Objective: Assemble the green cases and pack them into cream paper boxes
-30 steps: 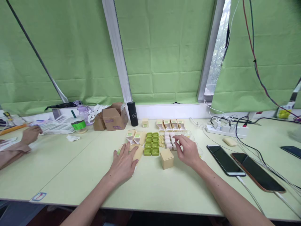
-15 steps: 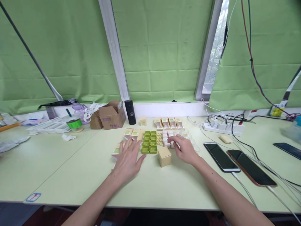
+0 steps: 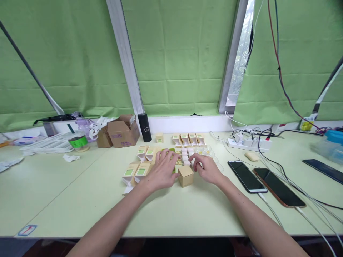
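My left hand (image 3: 164,169) is over the olive-green square dishes (image 3: 168,150), its fingers spread and most of the dishes hidden beneath it. Its thumb is at the left side of a closed kraft box (image 3: 185,176). To the right of that box my right hand (image 3: 207,168) has its fingers partly curled, index and thumb apart, beside small pale pink pieces (image 3: 184,157). Nothing shows in its grasp. Small yellow pieces (image 3: 178,157) lie between the dishes and the pink ones. Clear plastic cups (image 3: 207,151) sit behind the right hand, partly covered.
Open-flapped kraft boxes with green labels (image 3: 129,172) lie left of the hands, and a row of similar boxes (image 3: 189,140) lies behind. A black flask (image 3: 145,127) and a cardboard carton (image 3: 123,134) stand farther back. Phones (image 3: 248,176) and a power strip (image 3: 249,144) are right.
My left hand has moved right, from the labelled boxes to the green dishes and the closed box. The right hand stays near the pink pieces. The view has shifted slightly.
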Demonstrator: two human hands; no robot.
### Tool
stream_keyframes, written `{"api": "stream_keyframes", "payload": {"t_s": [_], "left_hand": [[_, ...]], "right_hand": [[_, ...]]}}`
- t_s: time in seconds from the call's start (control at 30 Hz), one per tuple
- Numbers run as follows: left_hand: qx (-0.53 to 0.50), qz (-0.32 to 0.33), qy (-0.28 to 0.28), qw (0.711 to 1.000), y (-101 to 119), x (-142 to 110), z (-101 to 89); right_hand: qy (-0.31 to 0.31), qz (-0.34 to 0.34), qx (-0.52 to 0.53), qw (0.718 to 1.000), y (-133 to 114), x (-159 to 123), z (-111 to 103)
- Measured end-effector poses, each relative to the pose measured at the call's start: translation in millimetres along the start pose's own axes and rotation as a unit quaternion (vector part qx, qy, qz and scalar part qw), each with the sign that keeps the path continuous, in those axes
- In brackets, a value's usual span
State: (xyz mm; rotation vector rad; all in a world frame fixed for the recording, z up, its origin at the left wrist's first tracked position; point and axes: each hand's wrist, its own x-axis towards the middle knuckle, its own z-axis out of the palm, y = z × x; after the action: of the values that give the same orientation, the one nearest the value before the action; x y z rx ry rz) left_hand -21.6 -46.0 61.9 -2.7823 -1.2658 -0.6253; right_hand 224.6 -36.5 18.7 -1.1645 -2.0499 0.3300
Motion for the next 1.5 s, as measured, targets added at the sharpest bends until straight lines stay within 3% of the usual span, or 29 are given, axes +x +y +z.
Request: {"api": "stream_keyframes", "payload": {"t_s": [0.13,0.23,0.33,0.5,0.67,0.87,1.03,1.3,1.5], "left_hand": [[-0.062,0.007,-0.003,0.998,-6.1,-1.0,2.2],[-0.105,0.012,-0.008,0.994,-6.5,-5.2,10.7],[-0.120,0.002,0.005,0.993,-7.3,-8.3,20.1],[-0.105,0.003,0.043,0.994,-6.3,-13.3,28.9],[-0.094,-0.034,0.028,0.995,7.2,-17.6,36.0],[-0.049,-0.101,0.057,0.992,29.1,-16.0,52.2],[-0.081,-0.119,0.049,0.988,31.4,-16.6,56.9],[-0.190,-0.067,0.215,0.956,16.3,-14.3,58.6],[-0.146,-0.034,0.283,0.947,-1.7,-9.4,59.3]], "right_hand": [[0.040,-0.033,-0.007,0.999,-0.5,0.1,2.9],[0.023,-0.040,0.021,0.999,0.2,0.1,5.6],[0.017,-0.032,0.013,0.999,1.0,0.2,6.6],[0.066,-0.005,-0.015,0.998,-0.4,0.3,3.8],[0.132,0.014,-0.047,0.990,1.9,0.0,3.0],[0.186,0.015,-0.078,0.979,4.2,-0.1,4.2],[0.209,0.003,-0.094,0.973,-0.8,-1.0,6.2],[0.265,-0.069,-0.081,0.958,-8.1,-3.7,12.5],[0.248,-0.120,-0.044,0.960,-17.8,-8.6,22.9]]}}
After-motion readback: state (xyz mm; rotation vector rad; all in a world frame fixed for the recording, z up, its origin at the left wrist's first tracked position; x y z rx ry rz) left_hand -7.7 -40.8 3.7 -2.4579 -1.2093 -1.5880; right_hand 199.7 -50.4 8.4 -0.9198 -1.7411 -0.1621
